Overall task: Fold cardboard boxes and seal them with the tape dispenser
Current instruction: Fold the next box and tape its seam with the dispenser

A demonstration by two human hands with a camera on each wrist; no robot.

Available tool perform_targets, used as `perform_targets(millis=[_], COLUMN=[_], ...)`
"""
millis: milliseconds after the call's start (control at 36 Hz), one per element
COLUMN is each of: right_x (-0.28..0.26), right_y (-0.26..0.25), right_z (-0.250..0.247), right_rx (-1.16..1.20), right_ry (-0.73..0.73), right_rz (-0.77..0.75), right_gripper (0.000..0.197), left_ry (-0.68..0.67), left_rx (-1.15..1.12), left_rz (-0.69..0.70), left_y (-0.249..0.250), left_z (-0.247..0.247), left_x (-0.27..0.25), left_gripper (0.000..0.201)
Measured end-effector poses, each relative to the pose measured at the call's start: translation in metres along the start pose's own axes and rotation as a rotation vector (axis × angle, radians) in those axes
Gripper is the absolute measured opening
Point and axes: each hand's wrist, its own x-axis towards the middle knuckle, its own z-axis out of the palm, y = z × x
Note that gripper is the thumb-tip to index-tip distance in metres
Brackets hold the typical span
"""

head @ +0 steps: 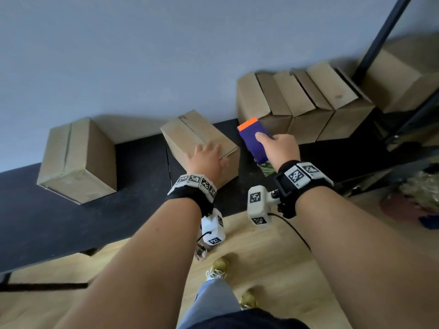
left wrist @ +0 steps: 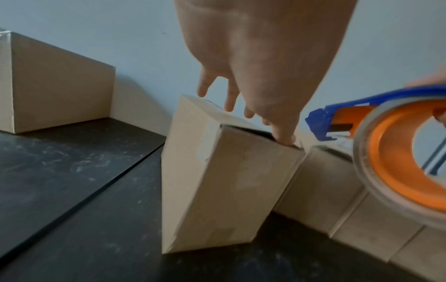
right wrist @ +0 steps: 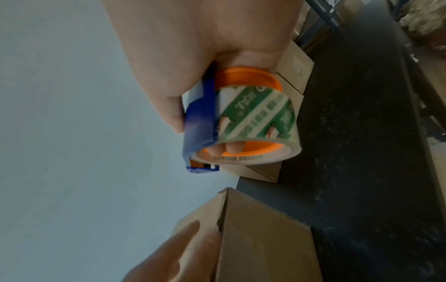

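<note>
A folded cardboard box stands on the black table near the wall, with a strip of tape along its top seam. My left hand lies flat on its top, fingers spread, thumb at the near flap edge. My right hand grips the blue and orange tape dispenser just right of the box, off the table. The roll carries green printed tape, and my fingers pass through its orange core. The same box shows below the dispenser in the right wrist view.
Another folded box sits on the table to the left. A row of flattened boxes leans against the wall at the back right, beside a dark metal frame. The table's front edge is near my wrists, wooden floor below.
</note>
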Motion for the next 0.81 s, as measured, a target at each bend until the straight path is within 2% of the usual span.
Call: perform_targets(millis=[56, 111, 194, 278, 361, 444, 611, 750, 805], right_x=[-0.004, -0.006, -0.009, -0.012, -0.013, -0.015, -0.013, -0.012, -0.010], right_y=[-0.007, -0.013, -0.023, -0.033, -0.040, -0.049, -0.064, -0.073, -0.076], right_z=[-0.002, -0.004, -0.006, -0.007, -0.005, -0.002, 0.011, 0.027, 0.032], right_rx=[0.054, 0.096, 0.113, 0.109, 0.134, 0.167, 0.182, 0.199, 0.192], right_ry=[-0.013, -0.020, -0.038, -0.082, -0.122, -0.160, -0.191, -0.214, -0.213], right_rz=[-0.011, -0.022, -0.049, -0.065, -0.078, -0.083, -0.071, -0.048, -0.038], right_gripper=[0.046, 0.052, 0.040, 0.038, 0.048, 0.043, 0.043, 0.050, 0.047], left_ry=[0.012, 0.047, 0.066, -0.028, -0.166, -0.279, -0.249, -0.363, -0.406], left_rx=[-0.205, -0.374, -0.545, -0.852, -1.074, -1.124, -1.227, -1.314, -1.317], left_rz=[-0.048, -0.093, -0.194, -0.313, -0.431, -0.432, -0.436, -0.478, -0.503], left_y=[0.004, 0.006, -0.001, -0.007, -0.010, -0.018, -0.045, -0.066, -0.071], left_z=[-0.018, -0.038, -0.061, -0.074, -0.087, -0.094, -0.093, -0.092, -0.092], left_x=[0.007, 0.014, 0.028, 0.040, 0.041, 0.041, 0.046, 0.052, 0.057], left_gripper=[0.040, 0.035, 0.032, 0.026, 0.030, 0.036, 0.035, 0.047, 0.052])
